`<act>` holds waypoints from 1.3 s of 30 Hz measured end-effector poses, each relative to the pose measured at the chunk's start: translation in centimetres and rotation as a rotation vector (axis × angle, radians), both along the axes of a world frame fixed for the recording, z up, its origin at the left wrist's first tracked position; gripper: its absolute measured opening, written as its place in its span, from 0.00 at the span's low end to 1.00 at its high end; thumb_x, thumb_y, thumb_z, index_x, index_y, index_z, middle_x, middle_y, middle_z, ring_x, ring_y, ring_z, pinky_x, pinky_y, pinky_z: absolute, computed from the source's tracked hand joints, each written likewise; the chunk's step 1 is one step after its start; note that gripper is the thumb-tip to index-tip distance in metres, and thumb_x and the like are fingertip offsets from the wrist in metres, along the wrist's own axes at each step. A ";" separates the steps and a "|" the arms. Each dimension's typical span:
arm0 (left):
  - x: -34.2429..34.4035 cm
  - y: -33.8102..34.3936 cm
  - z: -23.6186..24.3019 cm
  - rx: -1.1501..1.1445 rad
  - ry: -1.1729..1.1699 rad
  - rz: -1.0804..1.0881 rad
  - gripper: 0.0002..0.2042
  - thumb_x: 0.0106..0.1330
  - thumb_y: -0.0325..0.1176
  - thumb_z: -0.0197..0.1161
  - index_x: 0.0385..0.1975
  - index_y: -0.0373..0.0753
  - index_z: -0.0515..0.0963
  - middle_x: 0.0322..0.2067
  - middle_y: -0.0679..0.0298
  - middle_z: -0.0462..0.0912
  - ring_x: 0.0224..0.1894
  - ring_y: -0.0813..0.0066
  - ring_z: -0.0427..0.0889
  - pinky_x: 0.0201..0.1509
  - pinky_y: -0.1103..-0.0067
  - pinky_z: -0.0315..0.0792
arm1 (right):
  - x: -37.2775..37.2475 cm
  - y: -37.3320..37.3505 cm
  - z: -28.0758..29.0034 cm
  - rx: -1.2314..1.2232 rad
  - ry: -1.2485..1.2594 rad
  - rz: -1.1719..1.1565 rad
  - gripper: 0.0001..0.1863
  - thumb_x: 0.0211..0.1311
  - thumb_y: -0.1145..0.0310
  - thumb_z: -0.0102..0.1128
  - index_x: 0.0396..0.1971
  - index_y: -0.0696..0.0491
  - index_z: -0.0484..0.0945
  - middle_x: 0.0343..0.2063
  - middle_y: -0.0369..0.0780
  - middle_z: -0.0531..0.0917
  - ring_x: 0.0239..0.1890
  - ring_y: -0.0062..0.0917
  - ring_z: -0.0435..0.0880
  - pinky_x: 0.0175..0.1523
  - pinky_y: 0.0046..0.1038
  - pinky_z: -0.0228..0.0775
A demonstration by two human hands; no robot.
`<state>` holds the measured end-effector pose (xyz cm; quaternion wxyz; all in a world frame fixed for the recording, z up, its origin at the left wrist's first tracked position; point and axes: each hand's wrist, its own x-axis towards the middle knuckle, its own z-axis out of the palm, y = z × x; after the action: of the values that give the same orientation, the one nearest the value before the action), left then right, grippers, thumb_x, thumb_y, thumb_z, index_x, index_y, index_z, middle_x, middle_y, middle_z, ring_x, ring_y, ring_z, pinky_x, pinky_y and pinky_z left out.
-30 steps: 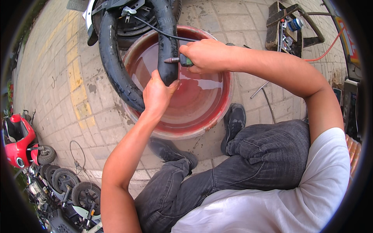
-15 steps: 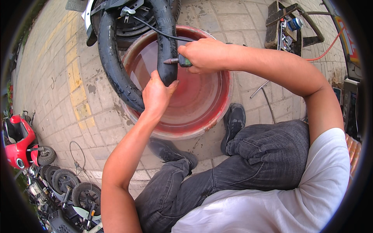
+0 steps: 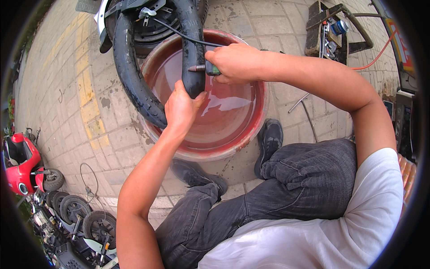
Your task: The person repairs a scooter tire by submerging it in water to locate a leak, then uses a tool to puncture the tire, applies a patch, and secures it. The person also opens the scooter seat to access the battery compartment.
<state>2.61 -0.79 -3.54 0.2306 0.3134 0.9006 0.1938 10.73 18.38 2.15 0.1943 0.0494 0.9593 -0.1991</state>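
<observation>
A black inner tube (image 3: pixel 133 83), wet and puffed out, loops over the left side of a red basin (image 3: pixel 215 150) with water in it. My left hand (image 3: pixel 179 106) is closed round the tube's near bend, thumb on its right side. In my right hand (image 3: pixel 239 64) is a small rotary grinder (image 3: pixel 212 68), dark with a green patch. Its cone-shaped tip points left and lies against or just over the tube's surface; actual contact is hard to tell. A thin black hose (image 3: pixel 181 35) runs from a metal fitting (image 3: pixel 147 13) across the tube to my right hand.
Behind the basin stands a scooter wheel (image 3: pixel 154 31). A wooden toolbox (image 3: pixel 315 33) holding tools and a blue-labelled container is at the far right. A metal bar tool (image 3: pixel 298 103) lies on the paving near my shoe (image 3: pixel 271 136). Parked at left are a red scooter (image 3: pixel 24 163) and loose wheels (image 3: pixel 101 226).
The grinder and its tip have shifted very slightly on the tube. Bright reflections on the basin's water have changed shape. Both hands keep their holds.
</observation>
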 end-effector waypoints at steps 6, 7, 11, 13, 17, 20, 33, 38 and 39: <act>0.0 0.0 -0.1 0.009 0.017 -0.010 0.29 0.53 0.46 0.75 0.46 0.32 0.71 0.35 0.45 0.84 0.40 0.46 0.84 0.44 0.62 0.76 | -0.3 0.0 0.2 0.014 -0.042 -0.006 0.19 0.53 0.65 0.65 0.42 0.60 0.75 0.36 0.50 0.84 0.41 0.46 0.84 0.47 0.44 0.77; 0.0 0.0 -0.2 -0.005 0.020 -0.011 0.29 0.53 0.46 0.75 0.46 0.32 0.71 0.35 0.45 0.84 0.40 0.46 0.84 0.44 0.62 0.76 | -0.6 0.1 0.3 0.034 -0.032 -0.024 0.19 0.53 0.64 0.65 0.42 0.60 0.75 0.36 0.50 0.84 0.41 0.46 0.84 0.47 0.44 0.77; 0.0 -0.1 -0.1 0.008 0.011 -0.009 0.29 0.53 0.47 0.75 0.46 0.32 0.71 0.35 0.45 0.84 0.40 0.46 0.84 0.44 0.62 0.76 | -0.2 -0.6 1.0 0.003 -0.040 0.063 0.19 0.52 0.64 0.65 0.41 0.60 0.75 0.35 0.50 0.84 0.39 0.46 0.85 0.46 0.43 0.78; 0.0 -0.2 -0.4 0.025 0.022 -0.009 0.29 0.53 0.47 0.75 0.46 0.32 0.71 0.34 0.45 0.84 0.40 0.46 0.84 0.44 0.61 0.76 | -0.6 -0.2 0.8 0.022 -0.033 0.047 0.20 0.52 0.64 0.65 0.41 0.60 0.75 0.34 0.50 0.84 0.38 0.46 0.85 0.44 0.43 0.78; -0.1 -0.1 -0.4 0.003 0.000 -0.010 0.29 0.53 0.46 0.74 0.47 0.32 0.71 0.34 0.45 0.84 0.40 0.47 0.85 0.45 0.62 0.76 | -0.3 -0.4 0.8 -0.002 -0.037 0.060 0.20 0.52 0.64 0.66 0.42 0.60 0.75 0.34 0.50 0.84 0.38 0.46 0.85 0.45 0.43 0.78; 0.0 0.1 -0.4 -0.005 -0.011 -0.013 0.29 0.53 0.46 0.74 0.47 0.32 0.71 0.34 0.46 0.85 0.40 0.47 0.85 0.45 0.63 0.76 | -0.5 0.2 0.1 0.007 -0.039 0.026 0.20 0.52 0.64 0.66 0.42 0.59 0.75 0.34 0.50 0.85 0.39 0.46 0.85 0.45 0.43 0.78; 0.0 0.2 -0.3 -0.001 -0.010 -0.004 0.30 0.53 0.46 0.75 0.48 0.32 0.71 0.35 0.45 0.84 0.40 0.47 0.85 0.45 0.63 0.76 | -0.5 0.9 0.3 0.042 -0.023 0.027 0.19 0.54 0.63 0.64 0.41 0.60 0.78 0.36 0.50 0.85 0.40 0.45 0.86 0.46 0.42 0.78; -0.1 0.0 -0.7 0.014 -0.011 0.011 0.30 0.52 0.46 0.75 0.47 0.32 0.72 0.34 0.45 0.85 0.39 0.48 0.85 0.45 0.63 0.76 | -0.3 -0.2 0.9 0.010 -0.034 0.086 0.18 0.54 0.63 0.65 0.40 0.59 0.75 0.33 0.50 0.85 0.39 0.46 0.85 0.45 0.43 0.77; -0.1 0.0 -0.8 0.024 -0.009 0.012 0.30 0.52 0.46 0.75 0.47 0.32 0.72 0.34 0.45 0.85 0.39 0.48 0.85 0.45 0.63 0.76 | -0.1 -0.5 1.0 -0.001 -0.039 0.095 0.18 0.54 0.63 0.65 0.40 0.59 0.75 0.33 0.50 0.85 0.39 0.46 0.85 0.45 0.43 0.77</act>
<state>2.47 -0.81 -4.29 0.2297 0.3097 0.8991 0.2071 10.59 17.92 3.14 0.2222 0.0076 0.9564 -0.1892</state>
